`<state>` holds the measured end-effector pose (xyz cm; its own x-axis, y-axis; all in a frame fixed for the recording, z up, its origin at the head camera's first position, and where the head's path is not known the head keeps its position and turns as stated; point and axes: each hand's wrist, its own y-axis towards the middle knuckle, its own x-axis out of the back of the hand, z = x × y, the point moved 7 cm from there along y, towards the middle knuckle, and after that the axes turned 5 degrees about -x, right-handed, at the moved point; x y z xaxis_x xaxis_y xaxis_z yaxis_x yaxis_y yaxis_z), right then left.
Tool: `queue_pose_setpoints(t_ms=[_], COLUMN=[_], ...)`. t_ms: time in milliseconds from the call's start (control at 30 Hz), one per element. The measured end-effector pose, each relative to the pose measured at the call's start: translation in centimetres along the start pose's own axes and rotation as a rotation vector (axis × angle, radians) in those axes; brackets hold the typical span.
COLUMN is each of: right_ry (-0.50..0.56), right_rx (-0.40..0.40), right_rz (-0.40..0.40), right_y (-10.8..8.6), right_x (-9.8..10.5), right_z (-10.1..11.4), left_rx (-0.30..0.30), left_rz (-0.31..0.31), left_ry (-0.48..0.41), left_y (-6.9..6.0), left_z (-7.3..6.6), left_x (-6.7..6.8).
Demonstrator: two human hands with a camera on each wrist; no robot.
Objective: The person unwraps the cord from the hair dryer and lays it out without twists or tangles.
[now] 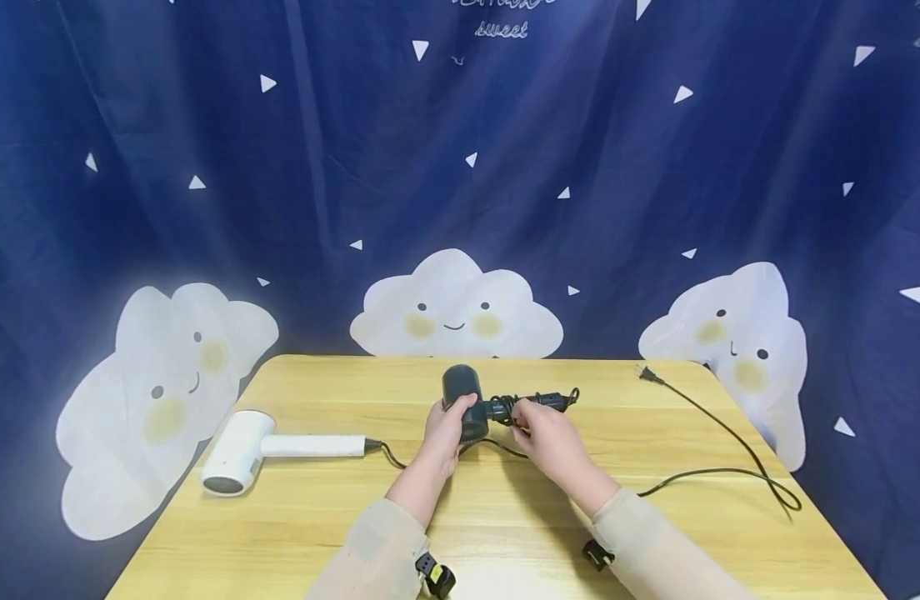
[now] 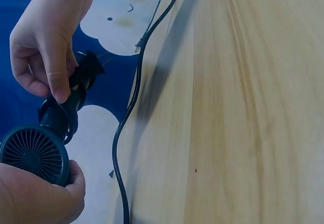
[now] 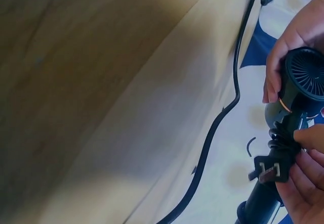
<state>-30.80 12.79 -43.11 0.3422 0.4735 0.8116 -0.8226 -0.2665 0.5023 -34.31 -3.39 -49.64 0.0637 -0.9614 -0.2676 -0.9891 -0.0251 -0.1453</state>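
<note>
Gripping dark dryer (image 1: 460,385) with left hand (image 1: 442,428), pinching wound cord (image 3: 279,135) with right hand (image 1: 553,435); could unravel if pinched loosely.

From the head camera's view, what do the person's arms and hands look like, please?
The left sleeve and right sleeve are pale beige; the left hand and right hand wear no gloves. A black device with a yellow mark sits at the left sleeve, another black device at the right.

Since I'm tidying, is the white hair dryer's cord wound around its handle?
No; the white handle is bare, and its cord runs loosely across the table.
</note>
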Motion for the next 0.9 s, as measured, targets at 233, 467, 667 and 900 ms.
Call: queue_pose_setpoints(t_ms=[233,467,667,900], right_ry=[-0.008,-0.053,-0.067,-0.136], right_rx=[0.033,0.040,0.033,0.113], right_rz=[-0.041,-0.050,-0.040,-0.059], right_y=[0.0,0.2,0.6,1.6], right_x=[0.3,0.4,0.3,1.0], right_z=[0.4,0.7,0.9,1.6], left_rx=[-0.008,-0.004,-0.004,-0.002], left_rz=[-0.002,0.006,0.030,0.054], left_ry=[-0.004,-0.004,-0.005,-0.009], left_y=[0.1,-0.1,-0.7,-0.1], left_z=[0.3,0.3,-0.4,0.3], left_x=[0.2,0.2,0.2,0.6])
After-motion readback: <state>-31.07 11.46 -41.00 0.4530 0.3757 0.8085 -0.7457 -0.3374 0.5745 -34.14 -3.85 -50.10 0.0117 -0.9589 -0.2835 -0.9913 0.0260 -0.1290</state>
